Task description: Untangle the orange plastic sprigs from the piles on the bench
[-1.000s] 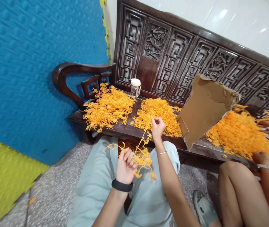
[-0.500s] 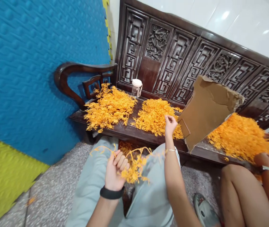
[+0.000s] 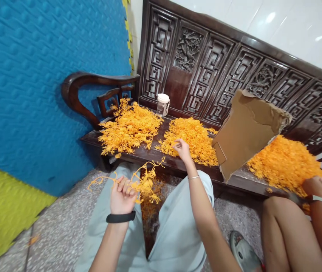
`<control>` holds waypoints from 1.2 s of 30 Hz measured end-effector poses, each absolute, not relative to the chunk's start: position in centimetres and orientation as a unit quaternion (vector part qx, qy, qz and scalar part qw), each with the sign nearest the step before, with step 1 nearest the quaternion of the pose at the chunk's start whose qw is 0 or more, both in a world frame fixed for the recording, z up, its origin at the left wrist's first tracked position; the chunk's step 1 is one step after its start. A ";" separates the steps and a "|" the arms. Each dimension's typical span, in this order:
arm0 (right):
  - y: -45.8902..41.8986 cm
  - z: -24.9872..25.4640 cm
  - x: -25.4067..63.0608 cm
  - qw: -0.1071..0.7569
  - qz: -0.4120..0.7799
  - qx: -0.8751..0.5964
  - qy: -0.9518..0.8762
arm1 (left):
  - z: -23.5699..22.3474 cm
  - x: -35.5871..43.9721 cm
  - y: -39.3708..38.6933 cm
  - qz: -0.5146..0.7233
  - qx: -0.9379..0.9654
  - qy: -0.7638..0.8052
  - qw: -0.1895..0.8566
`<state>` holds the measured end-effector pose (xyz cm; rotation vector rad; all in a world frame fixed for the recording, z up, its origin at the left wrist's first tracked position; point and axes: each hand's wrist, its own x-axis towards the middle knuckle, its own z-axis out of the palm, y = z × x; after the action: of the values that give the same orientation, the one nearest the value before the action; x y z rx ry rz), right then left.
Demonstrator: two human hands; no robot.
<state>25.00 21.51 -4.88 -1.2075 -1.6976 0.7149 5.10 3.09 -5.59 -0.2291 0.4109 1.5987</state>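
Observation:
My left hand (image 3: 123, 196), with a black wristband, is closed around a small bunch of orange branching sprigs (image 3: 146, 185) above my lap. Thin stems stick out on both sides of the fist. My right hand (image 3: 183, 150) is at the front of the middle orange pile (image 3: 196, 138), thumb and fingers drawn together in a pinch. Whether anything small is between those fingers is not visible. Left of it on the dark wooden bench (image 3: 146, 155) lies another heap of orange sprigs (image 3: 131, 126).
A lidded cup (image 3: 163, 105) stands against the carved backrest. An upright cardboard piece (image 3: 246, 132) separates the middle pile from a large right-hand pile (image 3: 288, 166), where another person's hands (image 3: 318, 187) are working. Orange bits lie on the floor between my knees.
My left hand has moved left and slightly up with its sprigs. My right hand has shifted left, across the front of the middle pile.

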 end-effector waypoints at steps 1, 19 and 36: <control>21.4 -4.9 24.8 0.443 0.287 -0.489 -0.695 | -5.7 5.1 3.1 0.710 -0.101 0.183 0.673; 17.0 -3.4 23.3 0.348 0.488 -0.442 -0.667 | -6.2 4.3 3.2 0.745 -0.109 0.183 0.632; 13.9 -4.5 18.7 0.153 0.570 -0.241 -0.771 | -7.3 4.7 3.7 0.756 -0.110 0.157 0.626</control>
<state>18.73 13.85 -4.49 -0.6927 -2.2103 1.6343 4.71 3.65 -7.30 -0.2515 0.3597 1.7339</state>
